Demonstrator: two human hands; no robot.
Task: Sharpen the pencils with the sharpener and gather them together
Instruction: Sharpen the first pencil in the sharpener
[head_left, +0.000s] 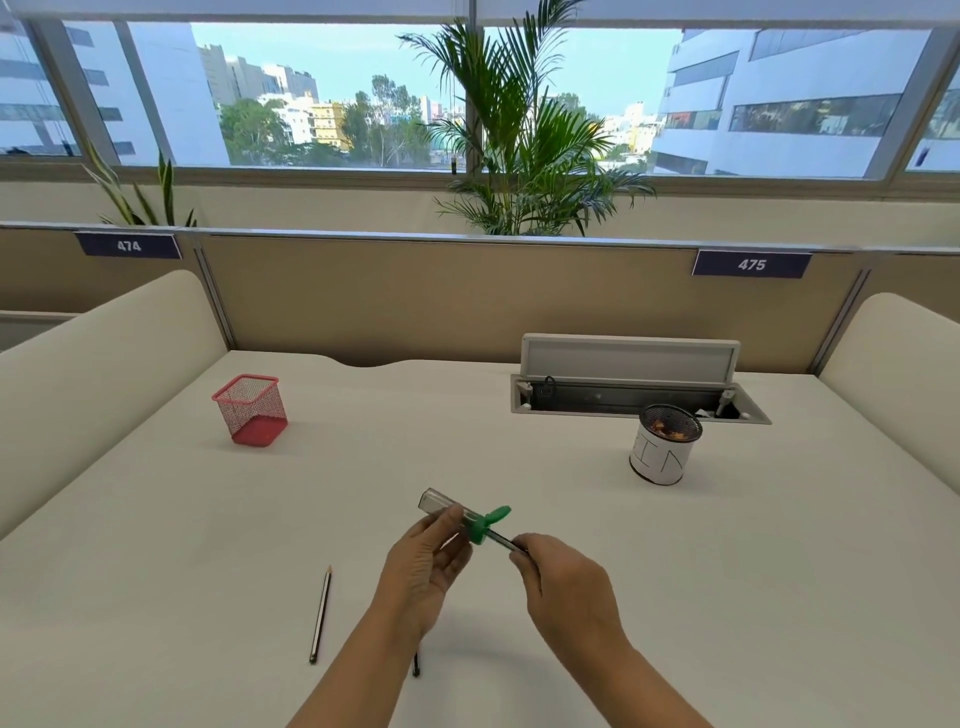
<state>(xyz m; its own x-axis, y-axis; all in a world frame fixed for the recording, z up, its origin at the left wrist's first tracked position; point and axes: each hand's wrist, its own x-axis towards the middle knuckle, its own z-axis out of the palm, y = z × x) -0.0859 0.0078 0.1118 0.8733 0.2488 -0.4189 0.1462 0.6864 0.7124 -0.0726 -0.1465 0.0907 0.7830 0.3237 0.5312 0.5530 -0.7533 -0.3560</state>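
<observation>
— Where's the sharpener?
— Above the counter (519, 649), mid-front; the left hand (423, 564) curls round the sharpener (460, 517), the right hand (563, 582) pinches a pencil (503, 541) stuck in its green end.
— Anything around?
— A loose pencil (320, 614) lies left; another pencil's end (415, 667) peeks under the left forearm; red mesh holder (251, 410) far left; black mesh cup (665, 444) right, before the open cable hatch (631, 382).

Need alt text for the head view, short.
Left hand holds a clear sharpener with green cap while right hand feeds in a pencil. Another pencil lies on the white desk, left of the hands; red mesh holder behind.
</observation>
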